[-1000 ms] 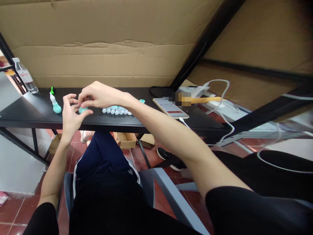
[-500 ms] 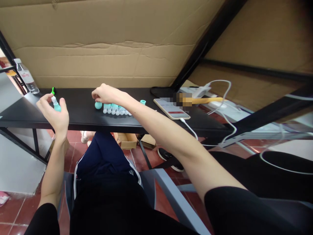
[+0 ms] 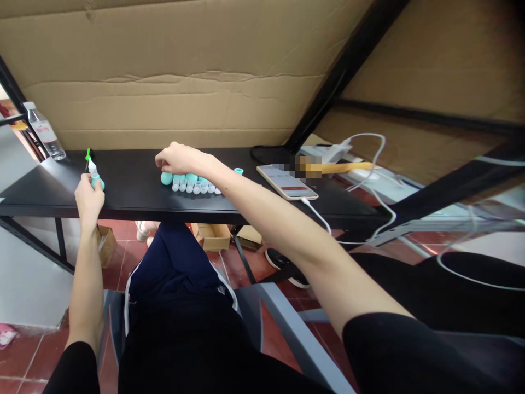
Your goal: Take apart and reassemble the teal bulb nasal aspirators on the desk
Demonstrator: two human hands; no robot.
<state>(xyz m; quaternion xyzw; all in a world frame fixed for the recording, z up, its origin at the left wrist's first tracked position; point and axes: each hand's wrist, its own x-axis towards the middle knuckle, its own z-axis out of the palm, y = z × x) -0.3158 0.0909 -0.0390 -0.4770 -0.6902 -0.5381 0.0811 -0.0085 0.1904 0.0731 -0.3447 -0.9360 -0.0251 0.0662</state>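
Observation:
At the table's left side, my left hand point(image 3: 89, 198) has its fingers curled and thumb closed about a small teal bulb with a white pointed tip point(image 3: 95, 176). The tip points up. Further right, my right hand point(image 3: 174, 157) bends its fingers down over a round teal bulb point(image 3: 166, 178). They appear closed on its top, though the fingertips are partly hidden. Directly right of it lie several small teal-and-white pieces point(image 3: 189, 185) in a row, partly covered by my right forearm. A teal cup-shaped piece point(image 3: 238, 172) stands beyond the forearm.
A bright green piece point(image 3: 88, 155) is behind my left hand. The water bottle point(image 3: 46, 134) stands at the back left corner. On the black table point(image 3: 127, 180), right of my forearm, lies a phone point(image 3: 287, 183) with a white cable point(image 3: 318, 213). Cardboard point(image 3: 172, 98) walls the back.
My left hand has lowered slightly, and its spread fingers have closed in around the teal bulb with the white tip. My right hand is almost still.

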